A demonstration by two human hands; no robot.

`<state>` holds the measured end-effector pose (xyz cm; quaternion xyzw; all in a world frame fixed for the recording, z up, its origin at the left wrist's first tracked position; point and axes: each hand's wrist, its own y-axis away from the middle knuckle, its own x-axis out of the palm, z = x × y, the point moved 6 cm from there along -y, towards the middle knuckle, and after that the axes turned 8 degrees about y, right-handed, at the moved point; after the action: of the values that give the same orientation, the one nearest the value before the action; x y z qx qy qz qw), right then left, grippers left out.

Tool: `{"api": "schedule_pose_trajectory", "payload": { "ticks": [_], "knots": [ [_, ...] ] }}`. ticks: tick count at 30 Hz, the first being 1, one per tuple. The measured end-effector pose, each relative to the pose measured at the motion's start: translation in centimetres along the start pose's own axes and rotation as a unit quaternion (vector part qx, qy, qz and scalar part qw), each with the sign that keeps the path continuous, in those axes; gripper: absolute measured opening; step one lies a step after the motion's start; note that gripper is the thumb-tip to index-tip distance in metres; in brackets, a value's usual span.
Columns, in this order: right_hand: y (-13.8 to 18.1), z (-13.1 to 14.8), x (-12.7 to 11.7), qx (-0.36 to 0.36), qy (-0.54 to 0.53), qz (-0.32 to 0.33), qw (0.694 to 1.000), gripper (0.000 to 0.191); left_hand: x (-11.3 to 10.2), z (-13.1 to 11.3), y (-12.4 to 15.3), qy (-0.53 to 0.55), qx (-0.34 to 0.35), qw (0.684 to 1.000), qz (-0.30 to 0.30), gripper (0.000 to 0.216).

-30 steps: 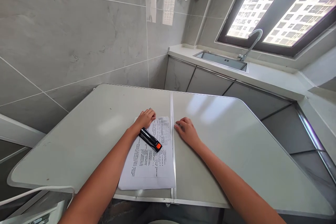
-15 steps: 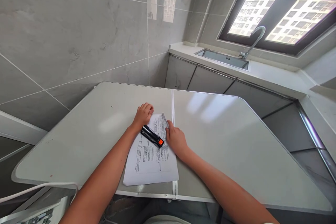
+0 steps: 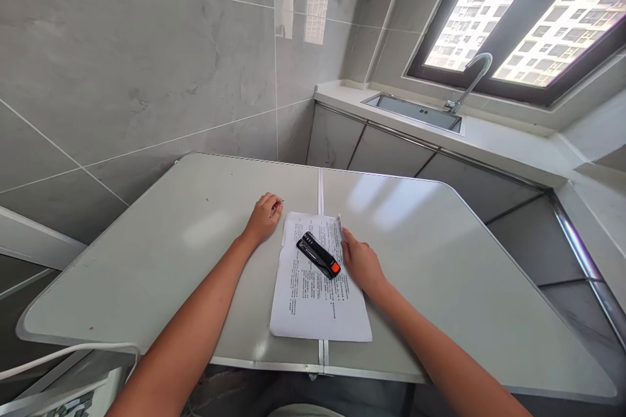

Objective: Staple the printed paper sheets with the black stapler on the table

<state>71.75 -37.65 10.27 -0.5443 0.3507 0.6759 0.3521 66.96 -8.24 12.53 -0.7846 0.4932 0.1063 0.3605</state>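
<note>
A printed sheet of paper (image 3: 317, 322) lies on the table, possibly more than one sheet. On top of it a black stapler (image 3: 319, 255) with an orange-red end rests diagonally. My right hand (image 3: 362, 262) is closed at the sheet's right edge, thumb and fingers pinching its slightly raised upper right corner. To the left of the sheet, my left hand (image 3: 265, 216) rests on the table with curled fingers. A small thin bit shows at its fingertips, too small to name. That hand does not touch the paper or the stapler.
The pale folding table (image 3: 430, 273) has a metal seam down its middle. Behind it on the right stand a counter with a sink (image 3: 415, 111) and a faucet (image 3: 472, 85) below a window. A white cable (image 3: 63, 353) runs at the lower left.
The paper, with the stapler on it, has slid right along with my right hand. My left hand has stayed nearly in place and is now apart from the sheet.
</note>
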Motion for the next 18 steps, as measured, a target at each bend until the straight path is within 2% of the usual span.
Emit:
{"api": "schedule_pose_trajectory", "payload": {
  "ticks": [3,5,7,8,10,12,15,18],
  "knots": [
    [-0.3,-1.1,-0.9,-0.004,0.016,-0.005,1.0,0.047,0.3,0.0,0.3,-0.025,-0.037,0.998,0.034,0.017],
    [-0.5,-1.4,-2.2,0.019,0.014,-0.039,0.999,0.044,0.8,-0.2,0.7,-0.041,-0.053,0.995,0.069,0.019],
    [-0.2,-0.9,-3.6,0.025,-0.037,-0.082,0.996,0.039,1.5,-0.9,1.0,-0.035,-0.039,0.992,0.118,0.022],
    [0.1,-0.1,-4.0,0.002,-0.076,-0.092,0.993,0.036,2.0,-1.2,1.2,-0.027,-0.029,0.988,0.147,0.024],
    [1.1,2.2,-4.0,-0.091,-0.141,-0.085,0.982,0.031,2.8,-1.5,1.4,-0.025,-0.026,0.981,0.191,0.028],
    [2.6,4.4,-3.3,-0.174,-0.155,-0.073,0.97,0.032,3.2,-1.4,1.4,-0.048,-0.044,0.976,0.209,0.028],
    [3.5,5.2,-2.3,-0.193,-0.148,-0.089,0.966,0.028,3.4,-0.9,1.3,-0.082,-0.073,0.971,0.214,0.029],
    [1.9,4.2,-2.7,-0.197,-0.189,-0.107,0.956,0.028,3.5,-0.7,1.2,-0.088,-0.081,0.969,0.217,0.029]
  ]
}}
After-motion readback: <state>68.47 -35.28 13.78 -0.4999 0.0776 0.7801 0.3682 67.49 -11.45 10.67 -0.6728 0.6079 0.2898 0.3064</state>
